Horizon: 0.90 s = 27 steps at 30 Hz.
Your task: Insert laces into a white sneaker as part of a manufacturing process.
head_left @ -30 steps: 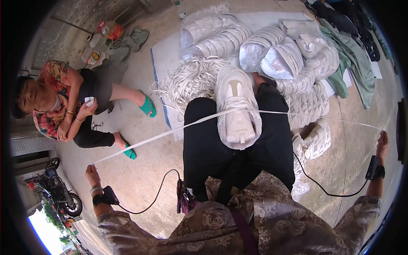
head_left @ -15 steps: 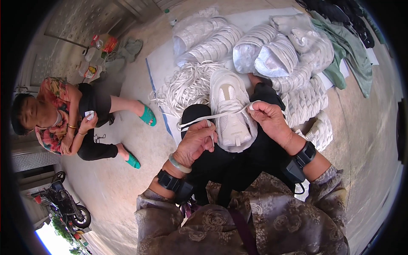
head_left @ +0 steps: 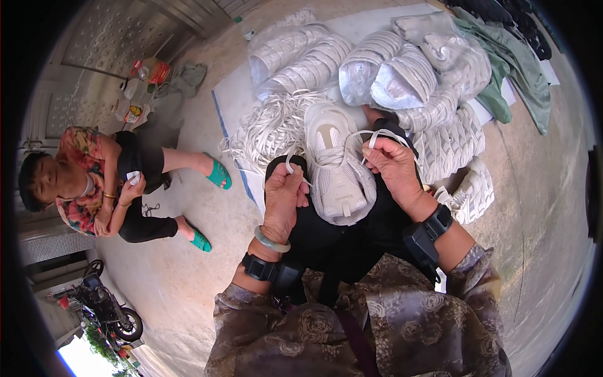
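A cream-white sneaker upper (head_left: 342, 191) rests on my lap between my knees, toe end away from me and heel toward me. Thin white shoelace (head_left: 289, 162) loops up out of my left hand (head_left: 282, 193), whose fingers are closed on it just left of the shoe. On the other side, my right hand (head_left: 394, 168) pinches lace too, and a loose stretch of it arches above the fingers. Lacing crosses the shoe's middle. What lies inside each fist beyond the visible lace is hidden.
A heap of loose white laces (head_left: 270, 132) lies just beyond my left knee. Stacks of wrapped white shoe uppers (head_left: 308, 66) sit on a pale sheet ahead, with green cloth (head_left: 502, 69) to the far right. A seated person (head_left: 94, 173) and a motorcycle (head_left: 107, 308) are at left.
The lace that stretched across the shoe between my hands no longer spans it. My left hand has moved left, away from the shoe; my right hand has shifted slightly left and lower.
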### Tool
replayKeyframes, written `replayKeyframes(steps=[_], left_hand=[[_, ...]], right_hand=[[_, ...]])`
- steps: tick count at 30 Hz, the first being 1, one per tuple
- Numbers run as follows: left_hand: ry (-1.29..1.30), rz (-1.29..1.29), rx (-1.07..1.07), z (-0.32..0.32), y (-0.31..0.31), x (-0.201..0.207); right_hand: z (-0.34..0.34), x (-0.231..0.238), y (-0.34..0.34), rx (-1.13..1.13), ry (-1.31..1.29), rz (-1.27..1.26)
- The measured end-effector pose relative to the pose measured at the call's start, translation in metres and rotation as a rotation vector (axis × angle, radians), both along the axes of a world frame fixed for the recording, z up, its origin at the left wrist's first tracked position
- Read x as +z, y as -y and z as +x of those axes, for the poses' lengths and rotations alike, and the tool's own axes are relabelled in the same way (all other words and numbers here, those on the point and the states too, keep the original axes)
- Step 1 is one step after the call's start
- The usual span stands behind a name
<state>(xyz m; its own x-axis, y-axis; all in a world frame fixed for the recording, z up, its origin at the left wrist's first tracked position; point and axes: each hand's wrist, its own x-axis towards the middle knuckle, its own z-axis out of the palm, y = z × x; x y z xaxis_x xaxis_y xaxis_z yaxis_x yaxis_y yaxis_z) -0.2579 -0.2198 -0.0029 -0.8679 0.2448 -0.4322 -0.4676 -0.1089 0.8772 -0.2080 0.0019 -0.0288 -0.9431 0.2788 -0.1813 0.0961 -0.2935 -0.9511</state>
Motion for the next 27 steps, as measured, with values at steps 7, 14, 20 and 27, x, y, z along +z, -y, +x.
replayKeyframes(steps=[7, 14, 20, 27], left_hand=[[-0.061, 0.047, -0.003, 0.005, -0.002, -0.004], [-0.069, 0.044, 0.01, 0.006, -0.004, -0.005], [-0.131, 0.052, 0.013, 0.012, -0.006, -0.006], [-0.221, 0.021, 0.131, 0.007, -0.015, -0.013]], right_hand=[[0.001, -0.006, 0.005, -0.005, -0.066, 0.02], [0.002, -0.011, 0.009, -0.008, -0.134, 0.183], [0.0, -0.008, 0.014, -0.038, -0.397, 0.823], [0.004, 0.001, 0.016, 0.005, -0.067, 0.705]])
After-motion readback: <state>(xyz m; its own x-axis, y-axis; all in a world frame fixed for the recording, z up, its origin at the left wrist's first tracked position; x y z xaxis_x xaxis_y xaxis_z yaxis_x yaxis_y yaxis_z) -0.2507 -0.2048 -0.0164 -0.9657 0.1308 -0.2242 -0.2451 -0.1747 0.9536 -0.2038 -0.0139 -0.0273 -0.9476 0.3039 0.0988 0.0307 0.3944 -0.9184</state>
